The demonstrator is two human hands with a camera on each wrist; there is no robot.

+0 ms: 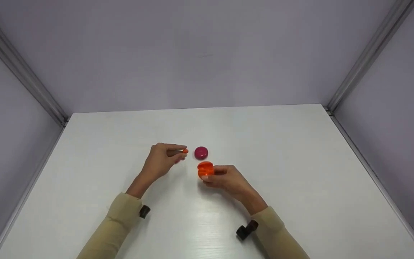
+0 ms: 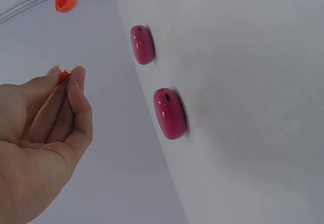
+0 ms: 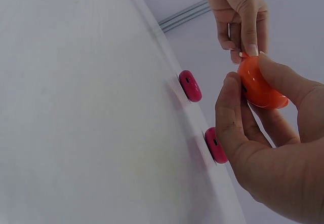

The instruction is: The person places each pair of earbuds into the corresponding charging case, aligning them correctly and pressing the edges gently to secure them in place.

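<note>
My left hand (image 1: pixel 181 152) hovers over the white table (image 1: pixel 300 172) and pinches a tiny orange piece (image 1: pixel 185 151) between thumb and fingertip; the left wrist view shows the same pinch (image 2: pixel 64 75). My right hand (image 1: pixel 211 176) grips a glossy orange clamshell case (image 1: pixel 205 169), which the right wrist view shows curled in thumb and fingers (image 3: pixel 258 88). The two hands are a few centimetres apart. A magenta rounded case (image 1: pixel 201 153) lies on the table between them. Both wrist views show two magenta pieces (image 2: pixel 169 112) (image 2: pixel 143 44); in the head view the orange case hides the second.
Lavender walls enclose the table on three sides, with metal rails in the corners (image 1: pixel 368 54). A black wrist camera sits on each sleeve (image 1: pixel 144 211) (image 1: pixel 246 230). The table's edges run close to the side walls.
</note>
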